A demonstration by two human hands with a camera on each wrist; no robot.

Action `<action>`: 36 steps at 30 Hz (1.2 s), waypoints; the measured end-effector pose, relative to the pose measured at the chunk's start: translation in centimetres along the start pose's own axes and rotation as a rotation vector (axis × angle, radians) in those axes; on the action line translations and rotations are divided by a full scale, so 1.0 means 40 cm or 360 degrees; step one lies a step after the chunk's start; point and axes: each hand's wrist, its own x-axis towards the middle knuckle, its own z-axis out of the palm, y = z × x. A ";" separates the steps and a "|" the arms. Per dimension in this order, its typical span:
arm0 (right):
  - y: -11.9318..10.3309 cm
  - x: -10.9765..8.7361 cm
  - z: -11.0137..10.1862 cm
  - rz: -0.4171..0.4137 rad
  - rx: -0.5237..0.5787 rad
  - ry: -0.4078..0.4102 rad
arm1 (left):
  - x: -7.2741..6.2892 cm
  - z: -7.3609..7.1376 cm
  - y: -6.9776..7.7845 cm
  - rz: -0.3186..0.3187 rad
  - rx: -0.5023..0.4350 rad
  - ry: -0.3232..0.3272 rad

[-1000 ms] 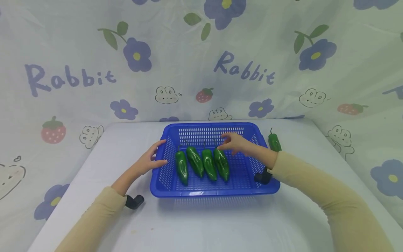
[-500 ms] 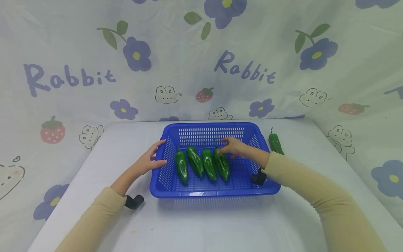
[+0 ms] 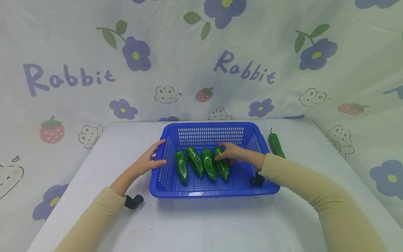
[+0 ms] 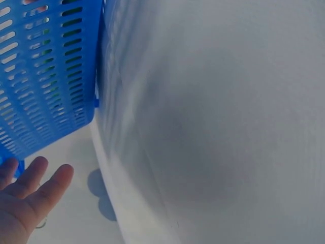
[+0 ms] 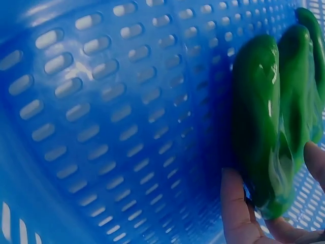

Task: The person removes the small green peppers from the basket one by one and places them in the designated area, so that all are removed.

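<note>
Several glossy green chili peppers (image 3: 209, 165) with thin stems lie side by side in a blue plastic basket (image 3: 195, 193) on the table. My right hand (image 3: 231, 151) reaches down over the rightmost pepper (image 3: 224, 170), thumb on its left and fingers on its right near the stem end. In the right wrist view, that hand's fingers and thumb (image 5: 316, 163) bracket this pepper (image 5: 256, 117), which lies on the basket floor. At the basket's left rim is my left hand (image 3: 146, 161), with spread, fairly straight fingers; the left wrist view shows them beside the slotted wall (image 4: 43, 76).
Another green chili pepper (image 3: 275, 144) lies on the table outside the basket, to its right, partly behind the right sleeve (image 3: 302, 182). A white cloth covers the table (image 3: 201, 224), and a printed curtain (image 3: 182, 63) hangs behind it.
My right hand has come down and toward me, from above the stem to around the rightmost pepper. My left hand stays at the rim, and the peppers keep their places.
</note>
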 end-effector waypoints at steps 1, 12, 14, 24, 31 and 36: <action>0.000 0.001 0.003 0.0000 -0.0011 -0.0001 | 0.000 0.000 0.000 0.0004 -0.0002 -0.0001; 0.005 0.006 0.016 0.0006 -0.0017 -0.0001 | 0.000 0.000 0.005 -0.0014 0.0009 -0.0005; 0.005 0.007 0.017 0.0012 -0.0007 0.0003 | 0.001 0.000 0.006 -0.0016 0.0017 -0.0006; 0.003 0.015 0.017 0.0035 0.0024 0.0028 | -0.001 -0.002 0.003 -0.0004 0.0011 -0.0006; -0.009 0.010 0.003 -0.0009 0.0073 0.0033 | 0.004 0.000 -0.009 0.0012 0.0025 -0.0001; -0.023 0.003 -0.014 -0.0060 0.0174 0.0026 | 0.010 0.002 -0.017 0.0006 0.0029 0.0006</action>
